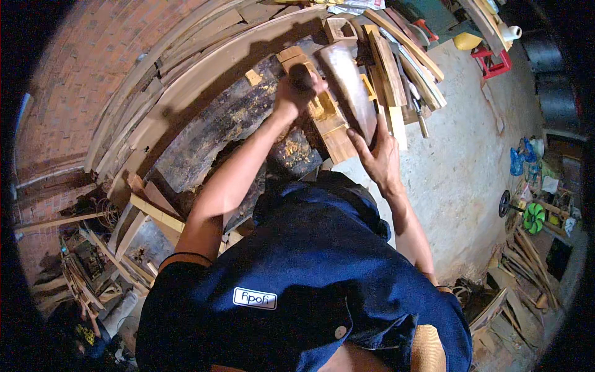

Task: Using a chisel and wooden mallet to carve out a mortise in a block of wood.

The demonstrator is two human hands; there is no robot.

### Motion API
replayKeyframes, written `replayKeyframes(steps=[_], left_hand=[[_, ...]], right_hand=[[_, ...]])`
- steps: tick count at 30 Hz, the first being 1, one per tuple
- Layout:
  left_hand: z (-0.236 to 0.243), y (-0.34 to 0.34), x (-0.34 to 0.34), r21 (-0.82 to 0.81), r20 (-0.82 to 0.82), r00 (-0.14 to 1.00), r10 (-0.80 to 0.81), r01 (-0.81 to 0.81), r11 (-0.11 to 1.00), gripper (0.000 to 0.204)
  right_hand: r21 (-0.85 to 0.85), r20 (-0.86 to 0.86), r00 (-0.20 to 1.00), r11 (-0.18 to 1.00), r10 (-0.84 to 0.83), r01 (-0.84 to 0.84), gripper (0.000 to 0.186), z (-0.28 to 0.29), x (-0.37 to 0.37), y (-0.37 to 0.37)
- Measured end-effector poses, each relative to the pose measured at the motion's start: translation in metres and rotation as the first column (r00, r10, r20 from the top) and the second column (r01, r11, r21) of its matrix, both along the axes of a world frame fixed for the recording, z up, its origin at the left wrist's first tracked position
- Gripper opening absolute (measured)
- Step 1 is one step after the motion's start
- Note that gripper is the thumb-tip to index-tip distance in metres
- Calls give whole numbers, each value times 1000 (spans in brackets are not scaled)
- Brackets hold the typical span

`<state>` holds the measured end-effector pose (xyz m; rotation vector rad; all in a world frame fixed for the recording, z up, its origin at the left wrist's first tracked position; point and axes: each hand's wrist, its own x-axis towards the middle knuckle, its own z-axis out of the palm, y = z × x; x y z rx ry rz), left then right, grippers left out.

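Observation:
My left hand (292, 96) is closed around an upright tool with a dark, round-ended handle (302, 77). It is over a light wooden block (334, 137) with a yellowish cut-out in its upper face; the tool's lower part is hidden. Beside the block lies a wide, tapered metal blade (347, 77), like that of a hand saw. My right hand (381, 162) has its thumb and fingers on either side of the blade's narrow near end. A small yellow piece (368, 87) sits along the blade's right edge.
A dark, dusty bench slab (211, 136) with shavings and a small wood offcut (253, 77) supports the work. Long boards (387, 65) and tools lie to the right. A red stool (491, 64) stands farther off. Another person (80, 328) is at lower left.

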<state>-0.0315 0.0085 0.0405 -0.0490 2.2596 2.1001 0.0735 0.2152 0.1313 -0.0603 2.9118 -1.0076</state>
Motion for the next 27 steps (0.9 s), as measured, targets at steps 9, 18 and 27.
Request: replayKeyframes(steps=[9,18,27], left_hand=[[-9,4,8,-114,-128,974,-185,171,979,21],[10,29,42,-179,-445,860,-250,188,966,16],[-1,18,18,-328,-81,972,-219,181,927,24]], right_hand=[[-50,26,998,997,-61,62,60,3,12,7],[-48,-244,967,995,74,-88,59,7,16,8],[-53,-139,990,998,-36,29,52,10,19,5]])
